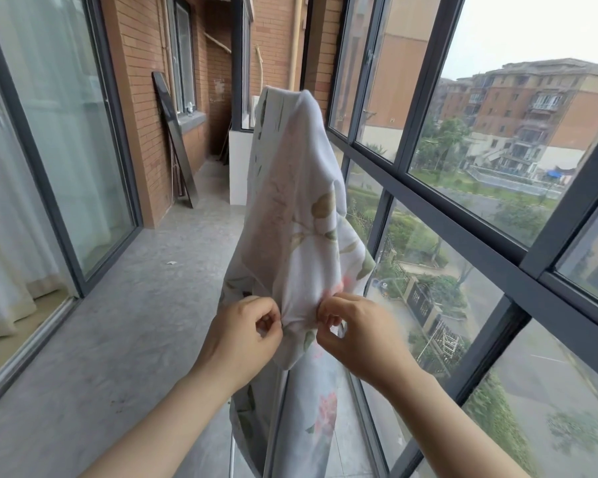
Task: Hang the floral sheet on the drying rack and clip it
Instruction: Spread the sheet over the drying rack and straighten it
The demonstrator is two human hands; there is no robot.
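Soft, even daylight comes in through the windows point(480, 132) on the right under a pale overcast sky; the balcony is bright, and shadows on the floor point(135, 322) are faint and diffuse; the floral sheet point(301, 219) glows slightly where light passes through it; the glass doors point(66, 132) on the left carry milky reflections; straight frames bow toward the edges from the wide lens; the outdoor view looks smeared and soft; the sheet's top is slightly blurred.

Your sheet point(301, 215): pale grey-white, pink flowers, green leaves | wall point(142, 98): reddish-brown brick | window frames point(463, 215): dark grey
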